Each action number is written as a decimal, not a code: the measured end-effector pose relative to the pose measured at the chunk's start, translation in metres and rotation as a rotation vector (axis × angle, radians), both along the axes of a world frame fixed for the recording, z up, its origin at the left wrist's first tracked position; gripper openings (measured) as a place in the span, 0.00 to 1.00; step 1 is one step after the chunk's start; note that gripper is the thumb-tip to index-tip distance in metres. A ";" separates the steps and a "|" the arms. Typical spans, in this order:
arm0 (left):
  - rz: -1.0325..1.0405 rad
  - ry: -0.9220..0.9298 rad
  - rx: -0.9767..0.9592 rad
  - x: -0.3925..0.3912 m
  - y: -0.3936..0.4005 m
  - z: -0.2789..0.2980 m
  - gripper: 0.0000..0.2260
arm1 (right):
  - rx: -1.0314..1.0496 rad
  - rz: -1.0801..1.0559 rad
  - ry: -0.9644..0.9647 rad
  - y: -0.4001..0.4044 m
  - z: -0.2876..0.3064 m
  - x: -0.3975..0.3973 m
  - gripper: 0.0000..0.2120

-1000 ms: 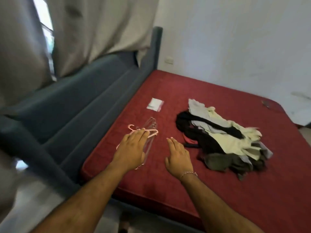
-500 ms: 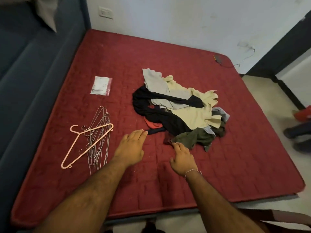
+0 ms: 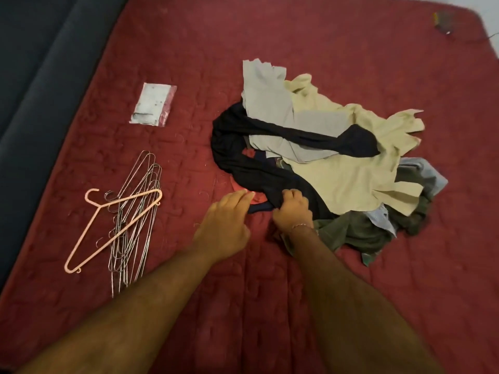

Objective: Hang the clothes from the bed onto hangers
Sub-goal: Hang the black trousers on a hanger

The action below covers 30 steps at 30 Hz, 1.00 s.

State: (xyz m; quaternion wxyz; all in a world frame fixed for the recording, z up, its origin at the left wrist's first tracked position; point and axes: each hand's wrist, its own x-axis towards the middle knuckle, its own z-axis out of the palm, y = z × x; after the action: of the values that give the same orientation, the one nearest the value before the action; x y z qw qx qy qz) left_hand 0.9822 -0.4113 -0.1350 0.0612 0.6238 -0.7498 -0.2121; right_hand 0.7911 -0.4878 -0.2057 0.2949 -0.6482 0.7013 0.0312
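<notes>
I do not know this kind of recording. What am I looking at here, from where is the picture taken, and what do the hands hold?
There is no machine: a person wears a camera on the head, looking down at their own two arms. Below is a red bed. On it lie a pile of clothes, a pink hanger on a bundle of wire hangers, and a small plastic packet. The right hand grips a black garment at the pile's near edge. The left hand is open beside it and holds nothing.

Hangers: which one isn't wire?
The pink plastic hanger, lying across the top of the wire hangers; it alone is thick and coloured.
</notes>
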 end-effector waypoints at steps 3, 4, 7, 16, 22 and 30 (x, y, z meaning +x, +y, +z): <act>0.012 0.048 -0.006 -0.015 -0.009 -0.023 0.36 | 0.057 0.019 0.085 -0.041 -0.032 -0.012 0.30; 0.021 0.053 0.014 -0.018 -0.008 -0.030 0.36 | 0.094 0.007 0.117 -0.050 -0.041 -0.018 0.29; 0.040 0.075 0.085 -0.018 -0.005 -0.046 0.35 | 0.248 -0.014 0.160 -0.065 -0.057 -0.040 0.31; 1.148 0.970 0.705 -0.023 -0.008 -0.067 0.13 | 0.283 0.098 -0.850 0.017 -0.037 0.007 0.06; 1.267 0.963 0.577 0.022 -0.019 -0.054 0.05 | 0.486 -0.240 -1.161 0.093 0.004 0.056 0.10; 0.459 1.122 0.742 0.106 0.023 0.047 0.14 | 0.445 -0.949 -1.307 0.039 0.080 0.123 0.24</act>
State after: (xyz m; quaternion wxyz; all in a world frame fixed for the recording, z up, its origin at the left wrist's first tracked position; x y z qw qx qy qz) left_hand 1.0884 -0.3878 -0.0879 0.2648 0.5425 -0.3331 -0.7243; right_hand 0.9146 -0.4483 -0.1262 0.7451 -0.0982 0.5649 -0.3406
